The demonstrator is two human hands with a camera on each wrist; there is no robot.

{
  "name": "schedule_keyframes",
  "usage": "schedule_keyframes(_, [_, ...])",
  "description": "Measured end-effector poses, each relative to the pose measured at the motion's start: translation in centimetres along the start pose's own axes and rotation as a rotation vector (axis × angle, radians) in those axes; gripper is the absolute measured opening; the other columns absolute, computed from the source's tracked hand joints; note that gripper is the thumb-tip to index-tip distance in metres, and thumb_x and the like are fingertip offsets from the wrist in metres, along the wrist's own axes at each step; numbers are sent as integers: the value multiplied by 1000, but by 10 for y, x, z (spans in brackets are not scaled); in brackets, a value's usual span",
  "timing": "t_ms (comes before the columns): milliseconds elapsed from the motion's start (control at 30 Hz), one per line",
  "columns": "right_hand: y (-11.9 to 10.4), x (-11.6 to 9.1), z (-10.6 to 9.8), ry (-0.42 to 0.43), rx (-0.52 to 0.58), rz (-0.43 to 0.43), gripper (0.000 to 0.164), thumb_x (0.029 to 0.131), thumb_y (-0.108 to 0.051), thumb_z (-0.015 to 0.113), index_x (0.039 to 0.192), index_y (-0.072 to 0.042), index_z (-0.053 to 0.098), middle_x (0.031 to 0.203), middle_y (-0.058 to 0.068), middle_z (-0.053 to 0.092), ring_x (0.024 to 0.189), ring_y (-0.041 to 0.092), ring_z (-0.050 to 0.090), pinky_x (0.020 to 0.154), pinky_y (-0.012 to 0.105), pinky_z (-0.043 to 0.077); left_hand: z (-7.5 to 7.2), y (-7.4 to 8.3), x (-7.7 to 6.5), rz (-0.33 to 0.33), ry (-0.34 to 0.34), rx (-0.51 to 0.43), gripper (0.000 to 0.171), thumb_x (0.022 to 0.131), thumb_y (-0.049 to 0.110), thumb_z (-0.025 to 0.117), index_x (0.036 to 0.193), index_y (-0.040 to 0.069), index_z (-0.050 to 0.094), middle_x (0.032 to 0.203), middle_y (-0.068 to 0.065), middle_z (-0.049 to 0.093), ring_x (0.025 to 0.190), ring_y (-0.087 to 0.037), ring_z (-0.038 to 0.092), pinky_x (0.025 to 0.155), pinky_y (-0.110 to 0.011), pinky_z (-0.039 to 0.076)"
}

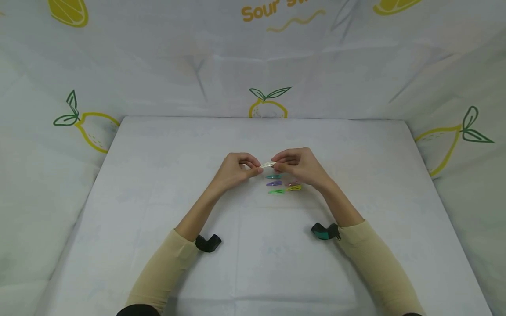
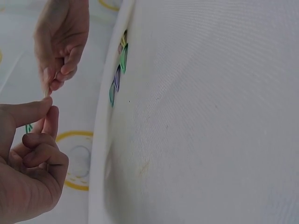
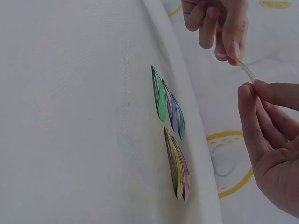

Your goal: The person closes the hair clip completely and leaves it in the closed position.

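Between both hands, above the table, is a white snap hair clip [image 3: 247, 71]. My left hand [image 1: 238, 170] pinches its narrow left end between thumb and index finger. At the other end, the thumb and index finger of my right hand [image 1: 302, 166] pinch it too. Below them on the table lie a teal clip [image 1: 273, 177], a purple clip [image 3: 170, 105], a green clip [image 3: 159, 95], a yellow clip [image 3: 174, 161] and a pink clip [image 3: 183, 170]. In the left wrist view the white clip is mostly hidden by the fingertips.
A white cloth covers the table [image 1: 178, 272]. Behind and beside it hangs a white curtain [image 1: 158, 74] printed with lemons. Black wrist-camera mounts sit at both cuffs, one at the left sleeve [image 1: 158, 272] and one at the right sleeve [image 1: 379, 267].
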State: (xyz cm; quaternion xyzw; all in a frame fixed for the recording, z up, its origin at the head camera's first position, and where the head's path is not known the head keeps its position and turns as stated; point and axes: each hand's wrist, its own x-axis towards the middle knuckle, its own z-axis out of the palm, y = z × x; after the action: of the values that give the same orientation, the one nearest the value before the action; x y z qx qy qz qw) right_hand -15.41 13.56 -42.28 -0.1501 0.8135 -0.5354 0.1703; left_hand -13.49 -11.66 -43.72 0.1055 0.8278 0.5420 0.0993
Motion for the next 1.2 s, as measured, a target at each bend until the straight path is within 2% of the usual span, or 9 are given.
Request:
schedule_keyframes(567, [16,-8,-15,36,-38,21,22,99,-13,78,118,-3,79,108,18,80,97,21,80,88,18,60,15,7,10,46,-16,55,9,96,18,81,99,10,82,89,-6,76,59,-10,46,58,-23,36])
schedule_keyframes(733, [18,-11,-18,49,-75,29,24,99,-18,80,119,-5,80,110,15,80,97,16,77,89,17,58,18,7,13,63,-19,76,9,97,17,80,99,9,83,90,-7,77,69,-12,51,62,-23,39])
schedule_keyframes(867, [19,-12,-20,49,-88,23,24,99,-18,79,119,-5,80,112,17,80,98,18,76,89,17,57,22,6,15,63,-23,86,9,97,17,80,99,9,83,90,-7,77,77,-13,55,64,-23,41])
schedule_keyframes(1067, [22,-12,-23,49,-113,15,23,99,-16,79,119,-4,80,112,18,80,99,21,75,89,15,57,26,3,17,58,-27,83,9,96,17,80,98,9,83,89,-6,77,68,-10,53,62,-23,40])
schedule_keyframes(1200, [22,-12,-24,46,-135,18,23,100,-17,79,120,-5,80,113,17,80,101,22,75,91,15,55,29,3,19,59,-28,88,8,97,16,80,98,9,83,89,-7,77,69,-10,54,62,-22,40])
